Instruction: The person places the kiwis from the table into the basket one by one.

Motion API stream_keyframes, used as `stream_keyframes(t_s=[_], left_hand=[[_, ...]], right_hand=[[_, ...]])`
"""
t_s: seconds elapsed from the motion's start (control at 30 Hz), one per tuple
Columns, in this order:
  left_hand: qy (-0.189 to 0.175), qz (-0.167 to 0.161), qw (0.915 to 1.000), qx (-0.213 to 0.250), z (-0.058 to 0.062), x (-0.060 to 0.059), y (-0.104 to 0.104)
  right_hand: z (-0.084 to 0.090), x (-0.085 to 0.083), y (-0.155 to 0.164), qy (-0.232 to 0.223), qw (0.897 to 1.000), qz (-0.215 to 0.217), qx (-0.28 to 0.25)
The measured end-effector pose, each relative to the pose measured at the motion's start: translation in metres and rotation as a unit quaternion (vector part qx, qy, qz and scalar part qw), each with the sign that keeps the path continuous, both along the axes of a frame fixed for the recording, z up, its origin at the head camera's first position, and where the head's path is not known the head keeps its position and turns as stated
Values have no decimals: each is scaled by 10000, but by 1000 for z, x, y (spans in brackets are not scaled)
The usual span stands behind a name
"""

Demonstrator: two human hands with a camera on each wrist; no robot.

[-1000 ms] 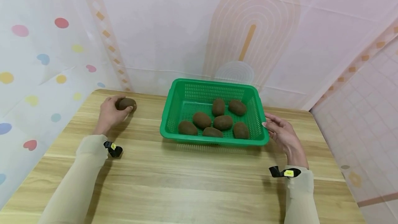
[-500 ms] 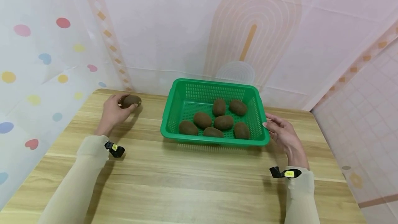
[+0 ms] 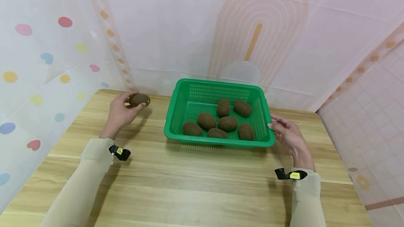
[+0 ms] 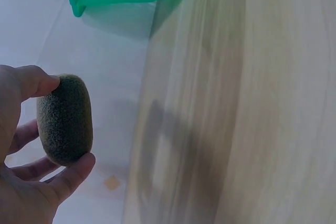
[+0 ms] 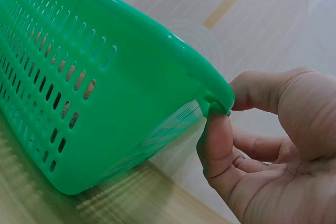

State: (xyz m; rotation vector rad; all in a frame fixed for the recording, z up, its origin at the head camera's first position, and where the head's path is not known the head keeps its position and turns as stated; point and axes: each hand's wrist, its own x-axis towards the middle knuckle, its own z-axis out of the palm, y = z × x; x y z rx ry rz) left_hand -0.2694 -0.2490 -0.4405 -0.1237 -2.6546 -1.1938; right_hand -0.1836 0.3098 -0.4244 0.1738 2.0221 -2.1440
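Observation:
My left hand (image 3: pixel 121 113) pinches a brown fuzzy kiwi (image 3: pixel 140 100) between thumb and fingers, at the far left of the table. In the left wrist view this kiwi (image 4: pixel 65 121) is off the tabletop, its shadow falling on the wood. A green plastic basket (image 3: pixel 219 143) with slotted walls stands to its right, with several kiwis (image 3: pixel 228 123) lying inside. At the basket's right end, my right hand (image 3: pixel 290 136) pinches the rim; in the right wrist view the thumb is on the outer edge of the rim (image 5: pixel 210 85) and a finger is curled under it.
The wood-grain table (image 3: pixel 186 185) runs back to a patterned cloth wall (image 3: pixel 170 27) just behind the basket. More patterned cloth hangs along the left and right sides. Each sleeve carries a black wrist mount (image 3: pixel 120 152) at the cuff.
My left hand has lifted the kiwi and carried it slightly to the right and back. My right hand and the basket have stayed in place.

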Motion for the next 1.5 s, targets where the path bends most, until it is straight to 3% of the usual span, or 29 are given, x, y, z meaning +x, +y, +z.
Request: stream_keyframes(t_s=[0.53, 1.0, 1.5], left_hand=[[286, -309, 9984, 380, 12, 7, 23], [426, -565, 9955, 635, 30, 11, 45], [772, -1035, 9877, 886, 44, 15, 76]], right_hand=[[3, -2, -2, -43, 10000, -14, 45], [4, -2, -1, -81, 9999, -42, 79], [1, 0, 0, -36, 10000, -58, 59]])
